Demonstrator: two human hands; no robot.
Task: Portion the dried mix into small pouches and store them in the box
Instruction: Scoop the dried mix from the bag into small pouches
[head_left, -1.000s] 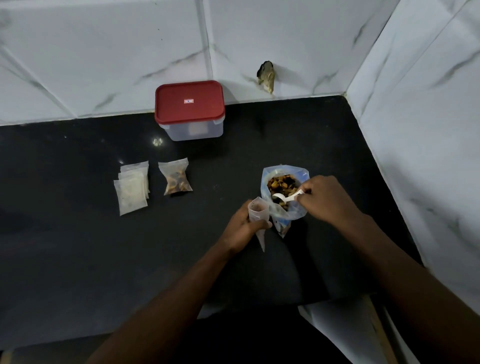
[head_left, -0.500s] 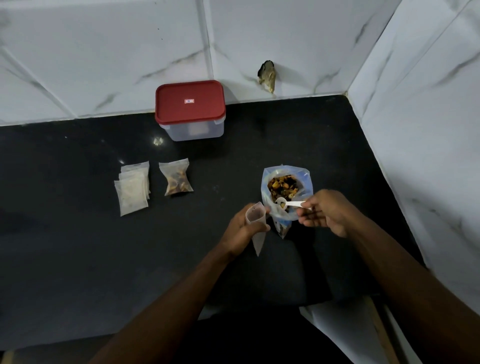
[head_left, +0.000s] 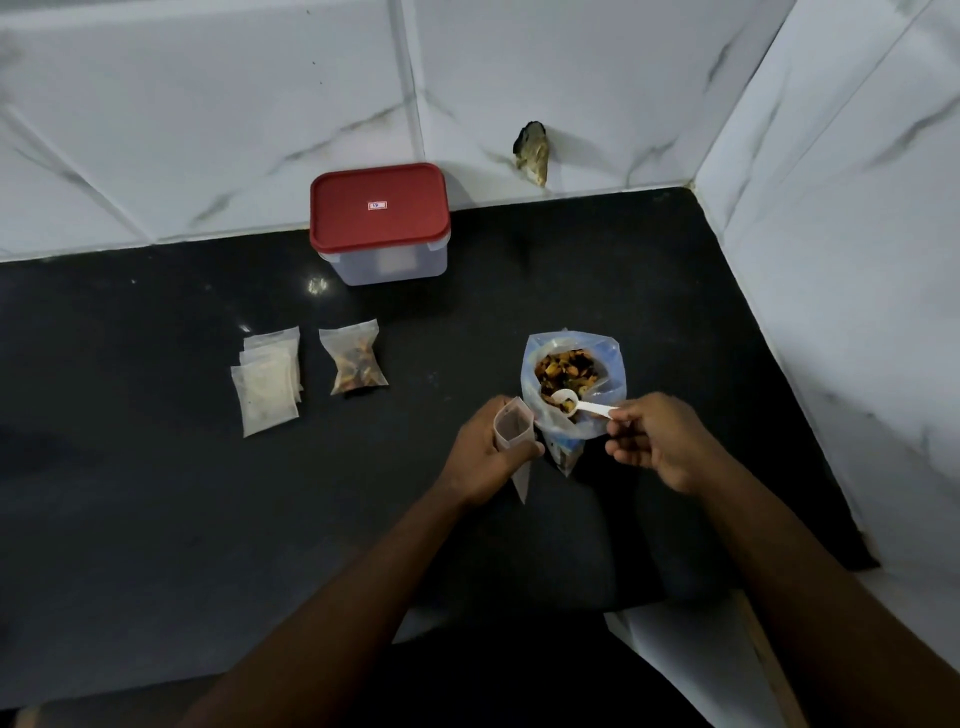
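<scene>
Gripping the thin, likely flimsy pouch (head_left: 512, 427) just under its open mouth, the left hand (head_left: 483, 460) steadies it; the right hand (head_left: 662, 441) pinches the stiff white scoop (head_left: 581, 407) by its handle.

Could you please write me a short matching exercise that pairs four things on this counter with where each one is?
Things: 1 red-lidded box; 2 filled pouch; 3 white spoon; 4 open pouch.
Places: A in the left hand; B by the back wall; C beside the empty pouches; D in the right hand, over the bag of mix.
Pairs: 1-B; 2-C; 3-D; 4-A.
</scene>
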